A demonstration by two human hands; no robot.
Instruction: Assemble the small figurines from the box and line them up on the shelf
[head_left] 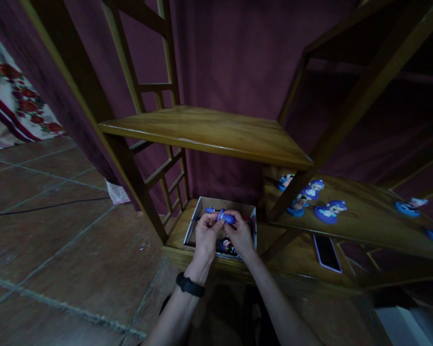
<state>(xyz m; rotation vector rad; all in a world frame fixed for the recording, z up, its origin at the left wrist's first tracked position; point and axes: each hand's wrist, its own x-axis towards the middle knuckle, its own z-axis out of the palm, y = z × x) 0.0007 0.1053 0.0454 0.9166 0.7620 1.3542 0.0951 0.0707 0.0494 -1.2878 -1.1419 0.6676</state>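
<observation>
Above the open cardboard box (pixel 201 203), both hands meet around a small blue-purple object (pixel 228 219) that looks like part of a toy figure. My left hand (pixel 206 234), with a dark band on its wrist, pinches its left side. From the right, my right hand (pixel 241 234) grips the same object with thumb and fingers. A further blue piece (pixel 210 210) shows just behind my left fingers; whether it is joined to the held object I cannot tell. In the box lies a dark toy figure (pixel 226 244) with a light face, partly hidden by my hands.
A wooden shelf board (pixel 209 127) sits above the box. Several toy figures on round bases, among them a purple one (pixel 331 211), stand on the shelf at right. Below them lies a phone (pixel 327 253). A slanted wooden post (pixel 126 192) rises left of the box.
</observation>
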